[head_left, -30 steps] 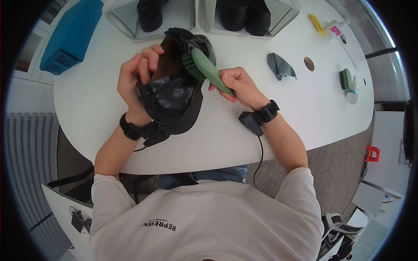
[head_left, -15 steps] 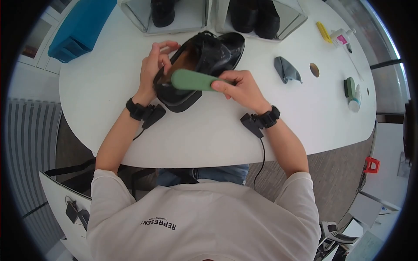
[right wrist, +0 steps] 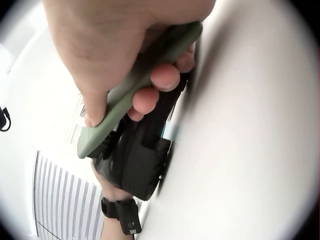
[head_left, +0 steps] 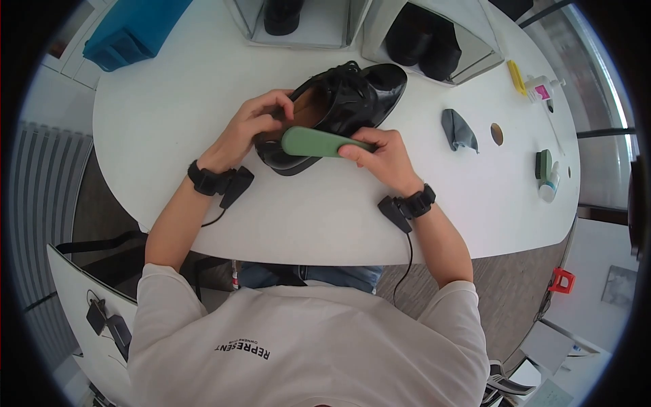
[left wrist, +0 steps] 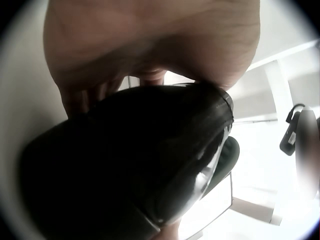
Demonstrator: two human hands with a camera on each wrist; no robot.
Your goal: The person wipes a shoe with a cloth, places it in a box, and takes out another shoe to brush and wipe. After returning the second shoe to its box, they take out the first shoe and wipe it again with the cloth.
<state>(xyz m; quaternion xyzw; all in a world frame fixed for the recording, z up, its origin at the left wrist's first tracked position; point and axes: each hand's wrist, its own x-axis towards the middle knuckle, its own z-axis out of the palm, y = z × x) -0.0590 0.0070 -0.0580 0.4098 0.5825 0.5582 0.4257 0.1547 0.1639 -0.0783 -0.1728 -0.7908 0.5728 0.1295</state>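
Observation:
A glossy black lace-up shoe (head_left: 383, 85) with a brown inside lies at an angle on the white table, toe toward the far right. The left hand (head_left: 247, 132) holds it by the heel end, fingers hooked over the opening's edge. In the left wrist view the dark shoe (left wrist: 125, 165) fills the space under the palm. A green brush (head_left: 312, 142) lies across the near side of the heel, its back facing up. The right hand (head_left: 383, 156) grips its handle, thumb on top. Dark bristles (right wrist: 105, 147) face the shoe in the right wrist view.
Two clear-fronted boxes with black shoes (head_left: 420, 44) stand at the back. To the right are a grey cloth (head_left: 460, 130), a second green brush (head_left: 542, 165), a small bottle (head_left: 549, 186), a white bottle (head_left: 542, 88) and a yellow tool (head_left: 516, 76). A blue holder (head_left: 135, 34) stands back left.
The shoe has come down from a raised, tilted pose and turned so its toe points far right. The brush has moved from the shoe's right side to its heel, bristles now turned down.

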